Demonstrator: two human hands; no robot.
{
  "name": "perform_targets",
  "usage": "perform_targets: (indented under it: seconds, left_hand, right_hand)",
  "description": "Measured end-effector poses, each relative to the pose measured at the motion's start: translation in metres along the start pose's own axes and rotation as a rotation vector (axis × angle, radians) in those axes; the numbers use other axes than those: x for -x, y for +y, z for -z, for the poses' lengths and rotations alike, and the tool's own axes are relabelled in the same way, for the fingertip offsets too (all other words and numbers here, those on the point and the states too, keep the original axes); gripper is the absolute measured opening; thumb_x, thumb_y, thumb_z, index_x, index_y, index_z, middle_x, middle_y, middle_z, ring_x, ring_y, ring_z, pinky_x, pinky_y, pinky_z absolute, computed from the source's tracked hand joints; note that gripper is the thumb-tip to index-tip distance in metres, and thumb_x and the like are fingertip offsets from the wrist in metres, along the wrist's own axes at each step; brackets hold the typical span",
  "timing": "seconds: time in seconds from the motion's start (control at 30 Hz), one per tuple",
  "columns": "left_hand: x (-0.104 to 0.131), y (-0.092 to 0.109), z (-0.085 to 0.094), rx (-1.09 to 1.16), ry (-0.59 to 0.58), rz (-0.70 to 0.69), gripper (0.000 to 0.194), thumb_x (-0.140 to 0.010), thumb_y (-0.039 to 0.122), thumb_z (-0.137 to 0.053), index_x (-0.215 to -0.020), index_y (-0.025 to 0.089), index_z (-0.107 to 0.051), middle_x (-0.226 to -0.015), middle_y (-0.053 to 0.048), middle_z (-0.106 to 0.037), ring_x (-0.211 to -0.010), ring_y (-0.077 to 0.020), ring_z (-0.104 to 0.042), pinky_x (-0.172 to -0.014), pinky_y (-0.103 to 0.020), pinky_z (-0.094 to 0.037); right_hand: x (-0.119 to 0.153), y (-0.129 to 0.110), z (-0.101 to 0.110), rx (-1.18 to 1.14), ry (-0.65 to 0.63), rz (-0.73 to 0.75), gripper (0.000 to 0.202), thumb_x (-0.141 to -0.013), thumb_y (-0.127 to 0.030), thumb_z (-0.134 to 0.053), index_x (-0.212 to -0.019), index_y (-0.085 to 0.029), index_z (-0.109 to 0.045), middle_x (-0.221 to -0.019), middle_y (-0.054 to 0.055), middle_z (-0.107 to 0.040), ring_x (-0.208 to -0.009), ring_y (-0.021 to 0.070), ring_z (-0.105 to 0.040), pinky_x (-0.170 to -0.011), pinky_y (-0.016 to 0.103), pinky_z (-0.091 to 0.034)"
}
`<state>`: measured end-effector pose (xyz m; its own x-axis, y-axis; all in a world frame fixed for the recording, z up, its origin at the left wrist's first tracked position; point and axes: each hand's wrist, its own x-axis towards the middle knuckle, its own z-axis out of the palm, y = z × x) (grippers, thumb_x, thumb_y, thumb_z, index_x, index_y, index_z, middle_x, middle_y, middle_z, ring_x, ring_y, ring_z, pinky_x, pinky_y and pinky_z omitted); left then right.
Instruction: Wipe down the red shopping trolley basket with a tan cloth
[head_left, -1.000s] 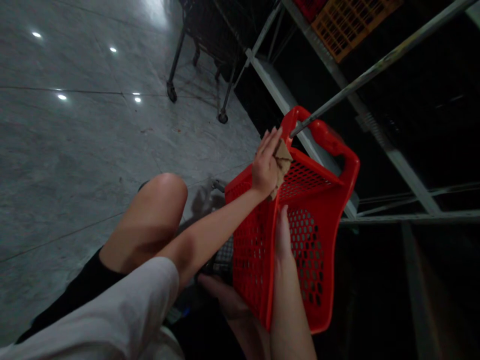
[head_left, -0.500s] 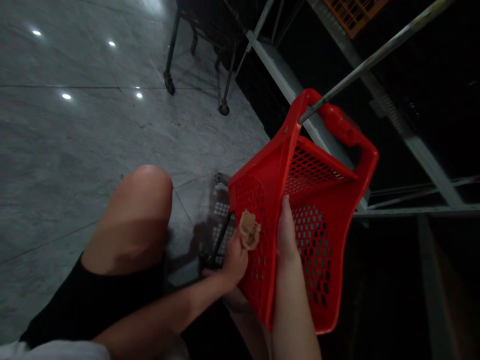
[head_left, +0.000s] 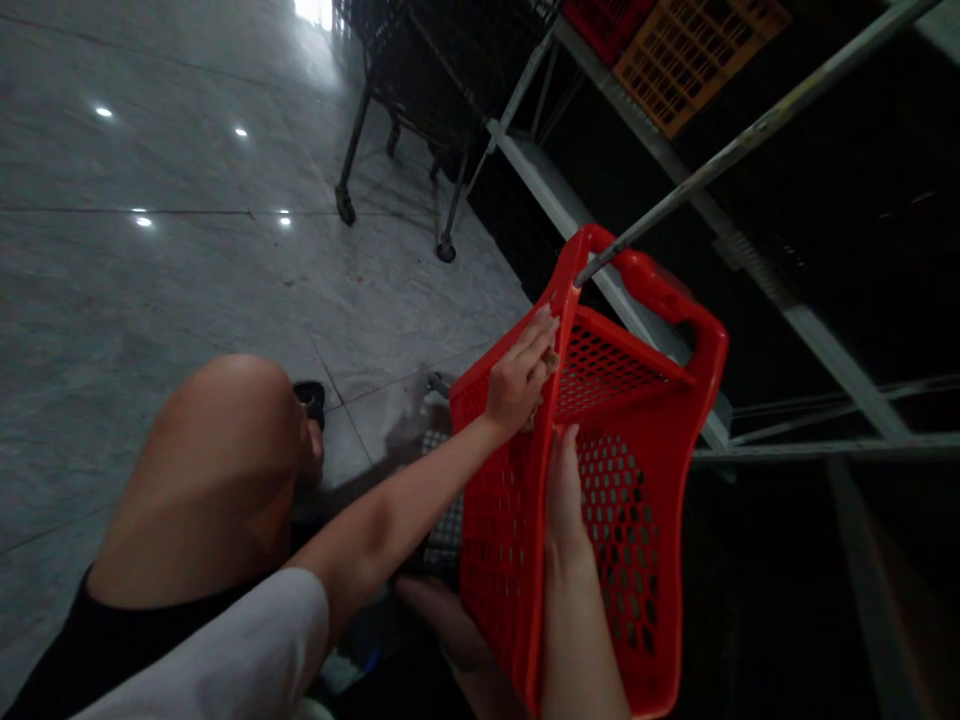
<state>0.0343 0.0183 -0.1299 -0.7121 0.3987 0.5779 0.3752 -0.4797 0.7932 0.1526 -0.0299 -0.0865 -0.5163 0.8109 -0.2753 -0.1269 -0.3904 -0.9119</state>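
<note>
A red plastic shopping basket (head_left: 630, 395) with perforated walls stands tilted in front of me, small wheels showing near the floor. My left hand (head_left: 517, 385) presses a crumpled brown cloth (head_left: 552, 360) against the upper outer side, close to the rim. Most of the cloth is hidden under the fingers. Lower down, my right hand (head_left: 564, 480) holds the basket's long edge, its thumb lying along the inside; the other fingers are hidden.
A thin metal bar (head_left: 750, 145) runs from the basket's top to the upper right. Beyond it are metal shelving (head_left: 551, 180) and an orange crate (head_left: 690, 60). A dark wheeled cart (head_left: 420, 90) stands on the tiled floor (head_left: 187, 290). My bent knee (head_left: 232, 430) is at left.
My left hand, with the brown cloth, has moved up along the basket's side to near the rim and lies flatter. My right hand keeps its hold. The view has shifted slightly.
</note>
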Motion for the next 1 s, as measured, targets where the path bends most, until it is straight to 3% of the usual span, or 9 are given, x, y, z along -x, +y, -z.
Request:
perform_targets:
  seconds: [0.1, 0.2, 0.37, 0.47, 0.57, 0.7, 0.8, 0.9, 1.0]
  left_hand:
    - [-0.040, -0.022, -0.012, 0.059, 0.128, 0.083, 0.057, -0.102, 0.014, -0.034, -0.154, 0.031, -0.050, -0.166, 0.002, -0.043, -0.156, -0.0177, -0.037, -0.132, -0.044, -0.031]
    - [-0.036, -0.028, -0.008, 0.082, 0.055, 0.131, 0.054, -0.102, 0.021, -0.040, -0.155, 0.031, -0.048, -0.167, 0.000, -0.041, -0.157, -0.0188, -0.035, -0.132, -0.047, -0.027]
    - [0.065, -0.021, 0.031, 0.008, -0.102, 0.308, 0.051, -0.100, 0.025, -0.046, -0.150, 0.028, -0.053, -0.166, -0.006, -0.043, -0.154, -0.0200, -0.040, -0.129, -0.046, -0.033]
    - [0.128, -0.022, 0.047, -0.023, -0.016, 0.505, 0.056, -0.093, 0.016, -0.048, -0.147, 0.025, -0.056, -0.160, -0.008, -0.051, -0.150, -0.0198, -0.047, -0.128, -0.045, -0.034]
    - [0.154, -0.012, 0.045, -0.023, 0.152, 0.655, 0.055, -0.089, 0.017, -0.053, -0.144, 0.024, -0.058, -0.152, -0.010, -0.059, -0.143, -0.0223, -0.053, -0.126, -0.048, -0.036]
    - [0.142, 0.030, 0.035, -0.022, 0.176, 0.581, 0.033, -0.097, 0.021, -0.049, -0.125, 0.026, -0.067, -0.137, -0.008, -0.066, -0.142, -0.0235, -0.053, -0.124, -0.050, -0.037]
    - [0.133, 0.048, 0.031, -0.074, 0.126, 0.570, 0.033, -0.098, 0.032, -0.058, -0.131, 0.028, -0.062, -0.144, -0.010, -0.059, -0.148, -0.0251, -0.044, -0.126, -0.050, -0.033]
    - [0.130, 0.026, 0.026, -0.088, 0.217, 0.664, 0.046, -0.099, 0.037, -0.059, -0.143, 0.026, -0.051, -0.154, -0.011, -0.050, -0.152, -0.0228, -0.039, -0.129, -0.049, -0.030]
    - [0.117, -0.023, 0.022, -0.074, 0.340, 0.712, 0.039, -0.103, 0.033, -0.052, -0.140, 0.022, -0.051, -0.150, -0.011, -0.054, -0.148, -0.0191, -0.044, -0.130, -0.046, -0.028]
  right_hand:
    - [0.000, 0.000, 0.000, 0.031, 0.000, -0.046, 0.054, -0.082, -0.073, -0.066, -0.110, -0.028, -0.077, -0.125, 0.004, -0.077, -0.140, 0.0238, -0.058, -0.116, 0.043, -0.050]
    - [0.001, -0.002, -0.002, 0.060, 0.022, -0.048, 0.053, -0.083, -0.072, -0.065, -0.111, -0.028, -0.077, -0.125, 0.003, -0.077, -0.141, 0.0234, -0.057, -0.116, 0.041, -0.051]
    - [0.003, -0.004, -0.010, 0.043, 0.024, -0.065, 0.051, -0.085, -0.070, -0.064, -0.113, -0.029, -0.077, -0.124, 0.003, -0.078, -0.141, 0.0241, -0.057, -0.118, 0.043, -0.049]
    - [0.004, -0.003, -0.008, 0.038, 0.032, -0.139, 0.054, -0.086, -0.071, -0.062, -0.115, -0.028, -0.077, -0.121, 0.004, -0.078, -0.139, 0.0246, -0.059, -0.117, 0.044, -0.049]
    - [0.003, -0.002, -0.001, 0.061, 0.052, -0.148, 0.052, -0.087, -0.068, -0.063, -0.117, -0.028, -0.076, -0.119, 0.004, -0.079, -0.136, 0.0242, -0.062, -0.116, 0.045, -0.051]
    - [0.002, -0.002, 0.000, 0.084, 0.061, -0.152, 0.048, -0.085, -0.066, -0.066, -0.109, -0.026, -0.077, -0.116, 0.006, -0.080, -0.135, 0.0253, -0.062, -0.116, 0.046, -0.051]
    - [0.002, -0.004, -0.008, 0.093, 0.109, -0.134, 0.045, -0.077, -0.065, -0.075, -0.102, -0.027, -0.078, -0.115, 0.004, -0.080, -0.135, 0.0266, -0.063, -0.117, 0.047, -0.050]
    - [0.003, -0.005, -0.015, 0.107, 0.098, -0.178, 0.048, -0.073, -0.069, -0.077, -0.102, -0.030, -0.079, -0.119, 0.003, -0.079, -0.137, 0.0272, -0.061, -0.118, 0.048, -0.049]
    - [0.007, -0.005, -0.020, 0.133, 0.096, -0.209, 0.046, -0.077, -0.069, -0.072, -0.103, -0.032, -0.079, -0.121, 0.003, -0.079, -0.141, 0.0257, -0.057, -0.120, 0.047, -0.048]
